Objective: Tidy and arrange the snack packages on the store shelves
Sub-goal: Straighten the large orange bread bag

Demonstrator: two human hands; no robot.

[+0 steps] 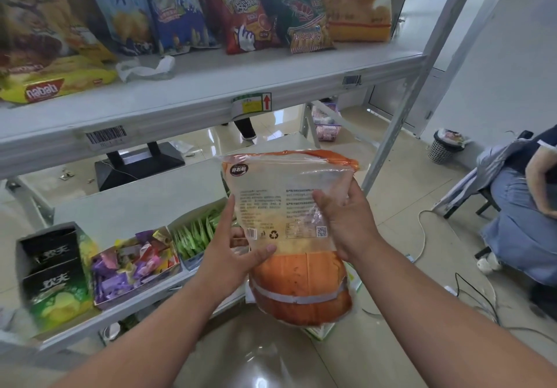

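Note:
I hold a large clear snack bag with orange top and bottom (289, 206) in the air in front of the lower shelf (126, 206), its printed back facing me. My left hand (232, 246) grips its left edge, thumb across the lower front. My right hand (346, 221) grips its right side, fingers curled on the back panel. On the upper shelf (211, 86) stand several snack bags: a blue one (177, 10), a red one (247, 22), a green prawn-cracker one (301, 16) and an orange one (355, 4). A yellow wafer pack (57, 83) lies flat at the left.
The lower shelf carries a dark green chip box (54, 273), a tray of purple and pink candies (135, 264) and a tray of green sachets (196, 234). A crumpled white plastic bag (144, 69) lies on the upper shelf. At the right sits a person (521, 206); cables cross the floor.

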